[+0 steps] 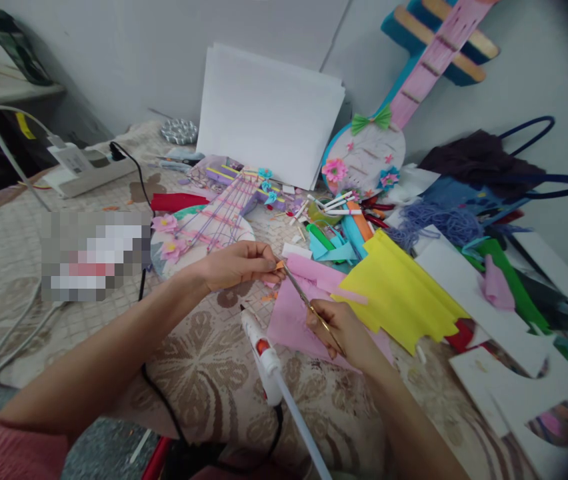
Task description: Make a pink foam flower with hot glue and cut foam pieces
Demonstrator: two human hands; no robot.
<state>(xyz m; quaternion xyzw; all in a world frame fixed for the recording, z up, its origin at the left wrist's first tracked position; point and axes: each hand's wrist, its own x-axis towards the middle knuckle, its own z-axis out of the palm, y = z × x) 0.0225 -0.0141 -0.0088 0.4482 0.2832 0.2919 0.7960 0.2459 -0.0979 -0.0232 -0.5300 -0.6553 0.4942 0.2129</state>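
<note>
Between the fingertips of my left hand (244, 263) is a small piece of orange paper (280, 265). My right hand (337, 327) is closed round a pair of scissors (300, 290), whose blades point up and left and reach the orange piece. Beneath the scissors lies a sheet of pink crepe paper (284, 320). A white glue gun (263, 353) with a long glue stick in its back end rests on the cloth, nozzle toward my left hand. Just behind my left hand is a flat decorated paper instrument (199, 233) with pink flowers and purple strings.
Yellow crepe paper (404, 287) and cut white card (514, 380) lie on the right. A pink and blue model instrument (364, 153) leans on the wall beside white sheets (269, 113). At left are a power strip (89, 177) and cables; a black cord (164, 400) runs near the front.
</note>
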